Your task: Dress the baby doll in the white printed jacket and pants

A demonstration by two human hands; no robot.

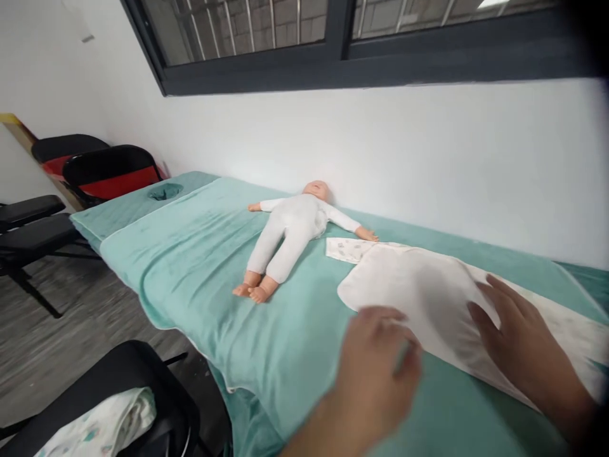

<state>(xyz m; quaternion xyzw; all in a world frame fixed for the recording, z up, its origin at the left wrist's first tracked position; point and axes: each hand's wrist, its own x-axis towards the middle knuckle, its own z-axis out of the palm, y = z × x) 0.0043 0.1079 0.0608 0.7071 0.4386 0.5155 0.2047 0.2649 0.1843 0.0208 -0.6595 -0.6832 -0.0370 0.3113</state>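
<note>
A baby doll (294,236) in a white sleepsuit lies on its back on a teal-covered bed (200,266), head toward the wall. To its right a white cloth (419,292) is spread flat on the bed. My right hand (518,336) lies flat on the cloth with the fingers stretched out. My left hand (375,368) hovers at the cloth's near edge, fingers curled loosely downward, and I see nothing held in it.
Black and red folding chairs (109,171) stand at the far left. A black chair (124,393) at the near left holds a patterned cloth (102,425). The white wall and a dark window frame (342,63) run behind the bed.
</note>
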